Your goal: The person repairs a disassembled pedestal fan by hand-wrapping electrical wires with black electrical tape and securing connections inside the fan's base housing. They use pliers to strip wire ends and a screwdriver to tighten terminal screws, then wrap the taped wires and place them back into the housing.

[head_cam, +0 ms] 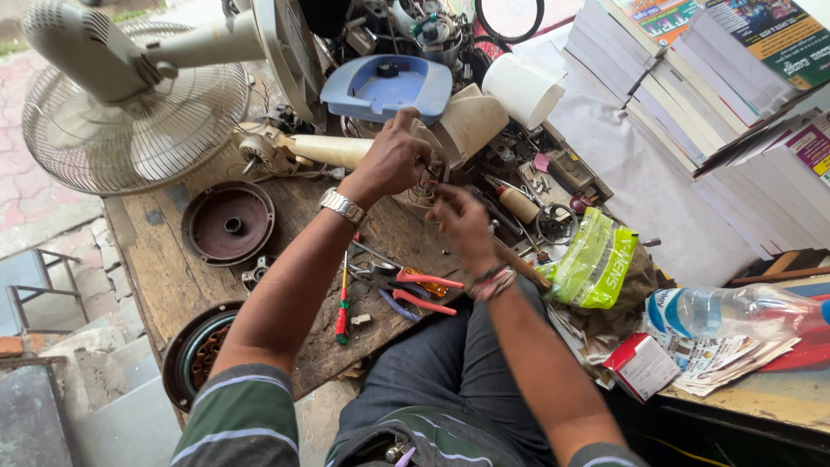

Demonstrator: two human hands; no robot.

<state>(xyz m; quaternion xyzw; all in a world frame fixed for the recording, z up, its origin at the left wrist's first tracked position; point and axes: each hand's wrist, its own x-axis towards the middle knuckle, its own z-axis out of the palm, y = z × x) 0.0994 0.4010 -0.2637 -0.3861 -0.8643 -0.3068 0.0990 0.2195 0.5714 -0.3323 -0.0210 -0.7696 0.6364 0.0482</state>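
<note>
My left hand [394,160], with a metal watch on its wrist, is closed around thin wires at a cream-coloured fan motor housing [462,125] on the wooden workbench [164,268]. My right hand [462,223], with thread bands on its wrist, pinches the same wires just below and to the right. The wire ends are mostly hidden between my fingers. Under my forearms lie red-handled pliers [415,290] and a red and green screwdriver [343,303].
A table fan [130,104] lies at the back left under a blue plastic cover [385,86]. Round metal motor covers [229,222] rest on the bench. At right are stacked books [692,78], a green plastic bag [592,259], a water bottle [735,311] and a small red and white box [640,365].
</note>
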